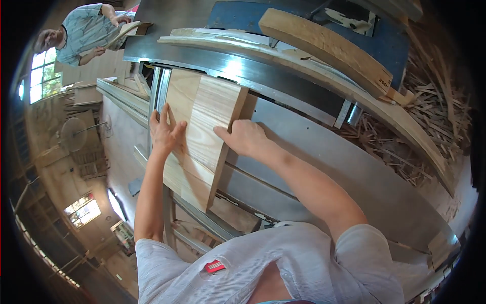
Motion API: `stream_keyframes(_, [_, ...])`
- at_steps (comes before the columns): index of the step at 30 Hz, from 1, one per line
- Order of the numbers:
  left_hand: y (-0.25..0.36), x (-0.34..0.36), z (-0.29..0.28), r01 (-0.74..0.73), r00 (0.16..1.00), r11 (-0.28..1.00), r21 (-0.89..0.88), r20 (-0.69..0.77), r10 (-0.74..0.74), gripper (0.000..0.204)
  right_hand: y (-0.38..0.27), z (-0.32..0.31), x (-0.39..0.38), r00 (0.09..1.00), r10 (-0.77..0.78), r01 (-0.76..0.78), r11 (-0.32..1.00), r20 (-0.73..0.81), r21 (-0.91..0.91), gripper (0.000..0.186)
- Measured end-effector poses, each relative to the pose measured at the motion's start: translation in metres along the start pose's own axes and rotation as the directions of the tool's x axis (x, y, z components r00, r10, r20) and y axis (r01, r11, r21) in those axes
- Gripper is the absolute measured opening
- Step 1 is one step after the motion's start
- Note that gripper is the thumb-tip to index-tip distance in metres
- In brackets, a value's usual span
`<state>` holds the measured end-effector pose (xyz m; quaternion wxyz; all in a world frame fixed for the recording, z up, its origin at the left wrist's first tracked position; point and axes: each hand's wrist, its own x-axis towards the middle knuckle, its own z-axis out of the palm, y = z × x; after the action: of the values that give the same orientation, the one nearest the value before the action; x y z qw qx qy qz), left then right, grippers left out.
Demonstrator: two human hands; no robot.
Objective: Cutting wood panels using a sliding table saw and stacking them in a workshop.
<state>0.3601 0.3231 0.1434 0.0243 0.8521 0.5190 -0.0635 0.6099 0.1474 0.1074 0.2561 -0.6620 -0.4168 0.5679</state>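
At left, the person's left hand (166, 136) spreads its fingers over the left edge of a pale wooden panel (212, 111), beside a bright metal rail (161, 93). If the panel slid left, those fingers could be pinched against the rail. The panel lies on the metal worktop (304, 157), its far end near a long steel bar (238, 65). The right hand (248, 138) is clamped on its right edge, thumb on top; a harder push from this side might swivel the panel.

Around them, far left, are a round fan (74, 134) and a bright window (44, 73), then another person (88, 30) holding wood. The worktop is grey, smooth and crossed by a groove. Beyond it lies a thick beam (324, 48); far right, thin wood offcuts (440, 96) are heaped.
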Motion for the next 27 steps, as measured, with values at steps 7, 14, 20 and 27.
stream_keyframes(7, [0.048,-0.031,-0.003,-0.052,0.997,0.997,-0.053,0.053,0.055,0.097,0.045,-0.031,-0.043,0.995,-0.084,0.078,0.993,0.062,0.085,0.072])
stream_keyframes(14, [0.094,-0.051,0.009,-0.051,0.998,0.991,-0.120,0.028,0.055,0.097,0.080,-0.050,-0.067,0.994,-0.109,0.108,0.993,0.030,0.036,0.072])
stream_keyframes(20, [0.105,-0.076,0.004,-0.050,0.999,0.994,-0.099,0.005,0.051,0.092,0.078,-0.046,-0.093,0.999,-0.022,0.023,0.999,0.045,-0.029,0.071])
stream_keyframes(27, [0.119,-0.084,0.004,0.043,0.999,0.997,-0.056,0.022,-0.042,0.091,0.092,-0.019,-0.094,0.997,0.042,-0.046,0.997,-0.072,-0.066,0.076])
